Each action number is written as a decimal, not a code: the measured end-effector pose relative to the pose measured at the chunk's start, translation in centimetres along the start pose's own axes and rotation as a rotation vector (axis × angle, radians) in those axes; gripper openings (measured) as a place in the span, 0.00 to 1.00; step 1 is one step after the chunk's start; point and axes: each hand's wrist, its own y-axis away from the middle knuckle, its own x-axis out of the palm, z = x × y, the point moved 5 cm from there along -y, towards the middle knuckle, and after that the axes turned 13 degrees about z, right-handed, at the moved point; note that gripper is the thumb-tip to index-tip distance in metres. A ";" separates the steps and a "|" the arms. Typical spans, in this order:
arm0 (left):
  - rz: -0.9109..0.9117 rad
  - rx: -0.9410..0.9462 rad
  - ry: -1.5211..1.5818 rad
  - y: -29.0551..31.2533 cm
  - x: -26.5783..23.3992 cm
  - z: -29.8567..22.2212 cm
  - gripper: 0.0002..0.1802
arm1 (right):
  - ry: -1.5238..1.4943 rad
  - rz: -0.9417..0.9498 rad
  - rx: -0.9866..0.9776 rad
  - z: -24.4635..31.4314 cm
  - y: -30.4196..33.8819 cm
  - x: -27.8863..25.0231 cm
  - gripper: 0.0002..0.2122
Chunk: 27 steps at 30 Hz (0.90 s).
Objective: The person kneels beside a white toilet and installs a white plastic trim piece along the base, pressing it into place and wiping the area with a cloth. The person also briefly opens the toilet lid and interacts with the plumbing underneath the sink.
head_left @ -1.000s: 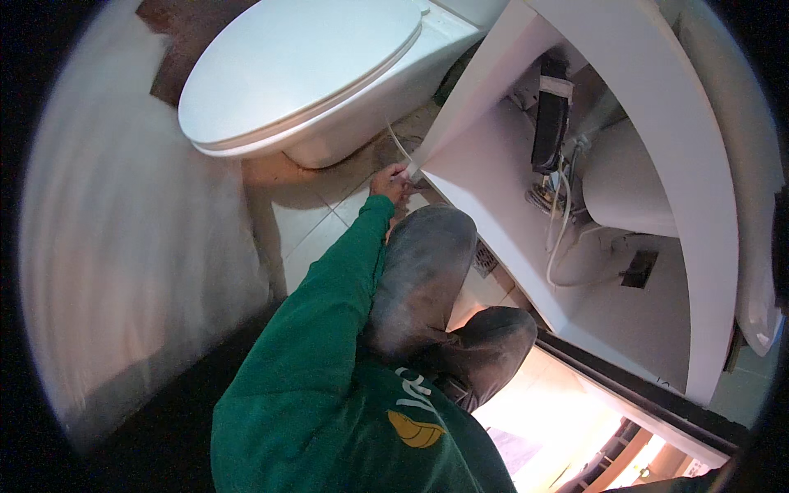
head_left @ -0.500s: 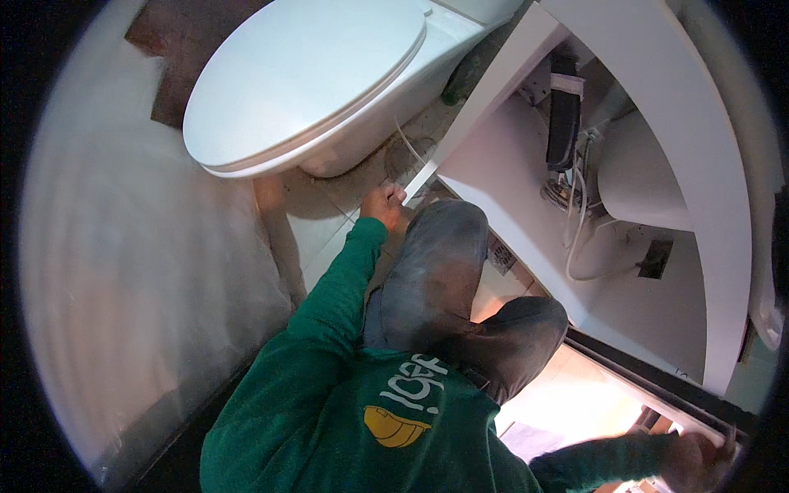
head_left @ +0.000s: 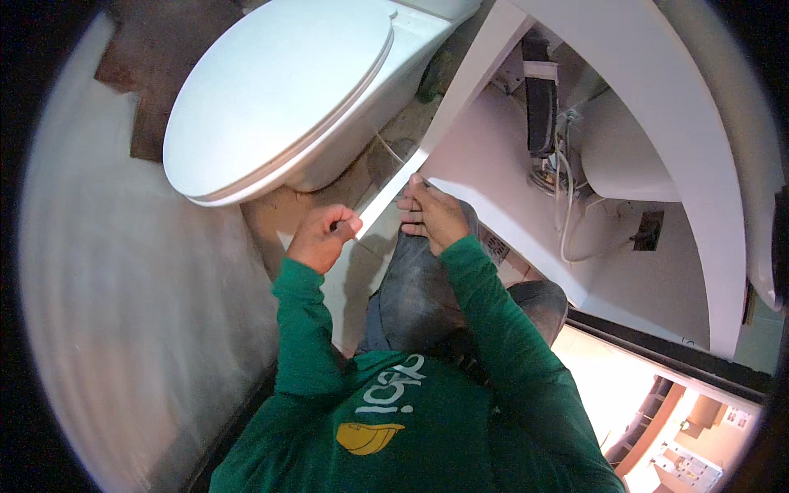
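Observation:
A long white panel [head_left: 415,164], which looks like an open cabinet door seen along its edge, slants toward me with its near end between my hands. My left hand [head_left: 320,236] is at that end, thumb and forefinger pinched, their tips against or very near the corner. A thin dark sliver shows by the fingertips, too small to name. Just right of the panel is my right hand [head_left: 433,215], its thumb up by the panel edge and its fingers slightly spread, with nothing visible in them. Whether it touches the panel, I cannot tell.
A white toilet [head_left: 279,99] with its lid down stands at the upper left. Inside the white cabinet [head_left: 608,287] are a black-wrapped pipe [head_left: 541,115], pale hoses [head_left: 567,214] and a wall box [head_left: 648,231]. My bent knee [head_left: 427,279] is under my right hand.
My right hand has come from the far lower right to beside the panel. My left hand has moved left and slightly down with the panel's end, and the whole view has shifted a little.

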 end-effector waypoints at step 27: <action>-0.205 0.331 -0.451 2.1 -2.4 -24.2 0.33 | 0.194 0.148 -0.500 2.4 9.1 7.9 0.10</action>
